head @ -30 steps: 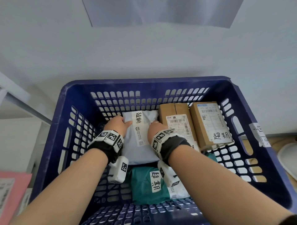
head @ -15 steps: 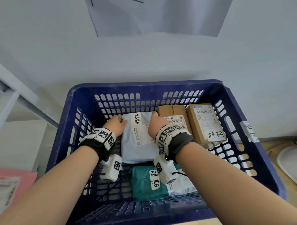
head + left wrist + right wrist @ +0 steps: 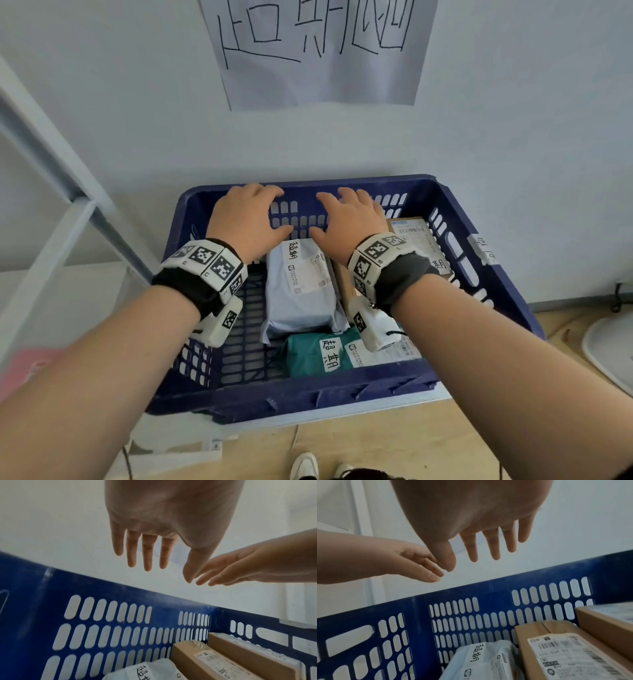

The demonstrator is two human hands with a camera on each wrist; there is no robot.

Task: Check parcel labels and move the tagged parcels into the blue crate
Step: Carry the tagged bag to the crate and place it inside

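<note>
The blue crate [image 3: 308,397] stands against the wall. Inside lie a pale blue bag parcel [image 3: 301,301] with a handwritten tag, a green bag parcel [image 3: 308,356] with a tag in front of it, and two brown cardboard boxes [image 3: 556,654] [image 3: 418,236] at the right. My left hand [image 3: 245,219] and right hand [image 3: 349,222] hover side by side above the crate's far wall, fingers straight and spread, holding nothing. The wrist views show both hands [image 3: 154,550] [image 3: 491,542] empty above the slotted wall [image 3: 111,626].
A paper sign [image 3: 318,48] with handwriting hangs on the wall above the crate. A white shelf frame [image 3: 51,192] stands at the left, a pink item [image 3: 24,370] below it. A white round object [image 3: 613,349] lies at the right; shoes [image 3: 305,466] show on the wooden floor.
Both hands let go of the pale blue parcel, which now lies in the crate, and rose above the crate's far wall. The head view pulled back and tilted up.
</note>
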